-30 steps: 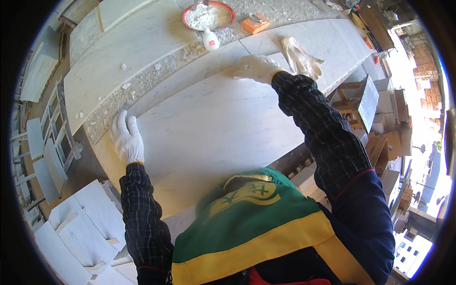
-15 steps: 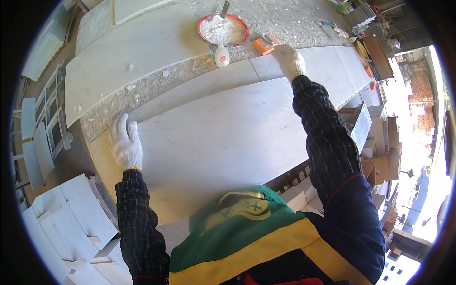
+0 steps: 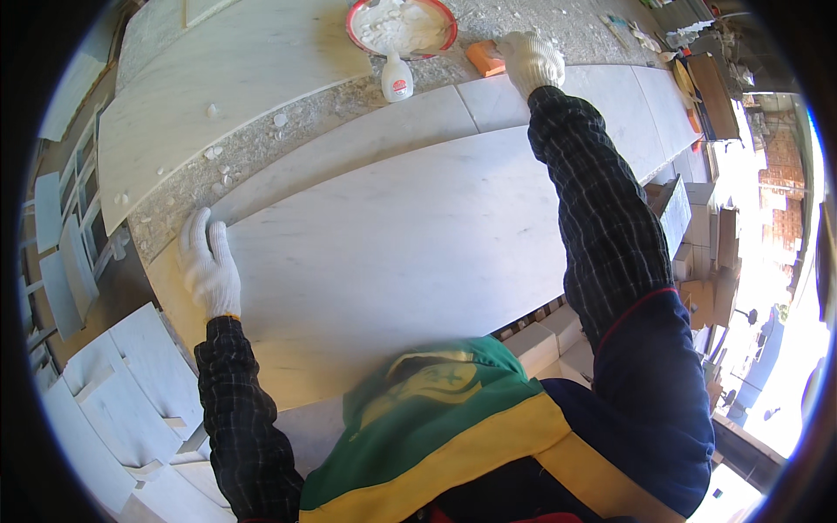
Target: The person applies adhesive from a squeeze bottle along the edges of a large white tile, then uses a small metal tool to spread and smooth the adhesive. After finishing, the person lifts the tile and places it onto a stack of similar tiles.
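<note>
A pale, grey-veined stone slab [image 3: 375, 253] lies in front of me on the bench. My left hand [image 3: 209, 270], in a white knit glove, rests at the slab's left edge with its fingers stretched out. Farther off on the right, my right hand [image 3: 534, 64], gloved alike, is closed beside an orange block [image 3: 485, 58]. Its fingers are curled away from view, so what they hold is hidden. Left of the block stand a white bottle [image 3: 397, 80] and a red-rimmed basin [image 3: 352, 31] of white powdery material.
Another large slab [image 3: 235, 78] covers the far left of the gritty bench, with white lumps along its edge. Narrow stone strips [image 3: 349, 157] lie beyond my slab. Stacked pale tiles [image 3: 131, 392] stand at lower left, and a brown board [image 3: 713, 96] at far right.
My right hand has closed beside the orange block; the small tool that lay on the block no longer shows. The view has shifted slightly, while my left hand stays at the slab's edge.
</note>
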{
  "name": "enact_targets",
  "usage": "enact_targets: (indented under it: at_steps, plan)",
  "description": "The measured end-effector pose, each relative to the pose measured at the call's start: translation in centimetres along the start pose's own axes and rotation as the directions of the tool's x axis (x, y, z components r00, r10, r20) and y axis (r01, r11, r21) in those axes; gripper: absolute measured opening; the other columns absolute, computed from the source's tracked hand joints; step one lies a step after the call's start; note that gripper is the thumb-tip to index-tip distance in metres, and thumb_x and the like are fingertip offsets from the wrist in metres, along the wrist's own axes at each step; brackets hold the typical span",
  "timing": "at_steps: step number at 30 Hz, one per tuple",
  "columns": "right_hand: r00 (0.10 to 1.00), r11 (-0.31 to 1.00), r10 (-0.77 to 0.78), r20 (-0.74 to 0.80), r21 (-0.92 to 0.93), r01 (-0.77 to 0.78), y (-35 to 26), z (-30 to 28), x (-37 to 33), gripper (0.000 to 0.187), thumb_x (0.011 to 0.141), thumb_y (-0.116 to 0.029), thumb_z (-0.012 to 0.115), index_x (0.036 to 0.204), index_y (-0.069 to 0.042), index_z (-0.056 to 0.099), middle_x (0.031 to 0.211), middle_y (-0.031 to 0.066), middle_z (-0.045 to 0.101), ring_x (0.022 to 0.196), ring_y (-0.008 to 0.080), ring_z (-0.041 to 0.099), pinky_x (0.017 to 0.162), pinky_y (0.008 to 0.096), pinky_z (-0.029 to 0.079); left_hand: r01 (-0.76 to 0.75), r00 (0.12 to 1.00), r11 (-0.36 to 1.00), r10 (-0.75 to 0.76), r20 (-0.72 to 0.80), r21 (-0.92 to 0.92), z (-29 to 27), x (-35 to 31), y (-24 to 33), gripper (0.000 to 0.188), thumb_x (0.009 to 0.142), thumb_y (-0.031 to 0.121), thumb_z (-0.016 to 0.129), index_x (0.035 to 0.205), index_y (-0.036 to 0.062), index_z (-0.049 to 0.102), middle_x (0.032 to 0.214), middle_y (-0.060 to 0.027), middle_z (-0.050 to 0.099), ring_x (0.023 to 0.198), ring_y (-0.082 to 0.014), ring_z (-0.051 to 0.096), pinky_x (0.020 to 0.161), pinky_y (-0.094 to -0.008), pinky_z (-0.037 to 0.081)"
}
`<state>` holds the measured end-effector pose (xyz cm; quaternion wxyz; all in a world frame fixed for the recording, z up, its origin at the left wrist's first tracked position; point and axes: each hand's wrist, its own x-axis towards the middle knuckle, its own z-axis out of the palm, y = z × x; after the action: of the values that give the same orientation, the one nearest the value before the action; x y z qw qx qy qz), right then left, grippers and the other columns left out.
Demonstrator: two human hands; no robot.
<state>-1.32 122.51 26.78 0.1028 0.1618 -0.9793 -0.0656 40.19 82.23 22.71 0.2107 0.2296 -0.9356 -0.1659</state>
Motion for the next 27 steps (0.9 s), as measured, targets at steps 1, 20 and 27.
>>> enact_targets:
  at_steps: [1,20,27]
  plan:
    - [0.999,0.997,-0.007,-0.048,0.079,0.011,0.3,-0.5,-0.5,0.031,0.101,-0.038,0.060,0.119,-0.018,0.077,0.118,0.0118,0.076,0.104,0.0342,0.074,0.088,0.0451,0.059,-0.007,1.000,1.000,0.007,0.001,0.005,0.0,0.1,0.0,0.037,0.108,0.030,0.056,0.131,0.0037,0.066,0.138,-0.0155,0.063,0.129,-0.0350,0.057,0.110,-0.0443,0.045]
    - [0.876,0.914,-0.400,0.271,0.045,0.403,-2.1,-6.7,-22.0,0.012,0.095,-0.023,0.067,0.096,-0.013,0.074,0.093,0.0099,0.067,0.092,0.0293,0.066,0.080,0.0436,0.054,0.005,1.000,0.998,-0.003,-0.026,0.069,0.1,0.1,0.1,0.038,0.107,0.035,0.055,0.132,0.0091,0.067,0.139,-0.0119,0.064,0.129,-0.0336,0.057,0.110,-0.0435,0.045]
    - [0.892,0.900,-0.423,0.158,-0.047,0.434,-2.1,-7.0,-21.8,0.013,0.096,-0.022,0.067,0.095,-0.012,0.076,0.090,0.0083,0.068,0.088,0.0285,0.068,0.075,0.0425,0.056,-0.016,0.999,0.995,0.020,-0.034,0.097,0.2,0.1,-0.1,0.038,0.106,0.036,0.056,0.132,0.0099,0.068,0.139,-0.0114,0.064,0.127,-0.0338,0.058,0.109,-0.0431,0.045]
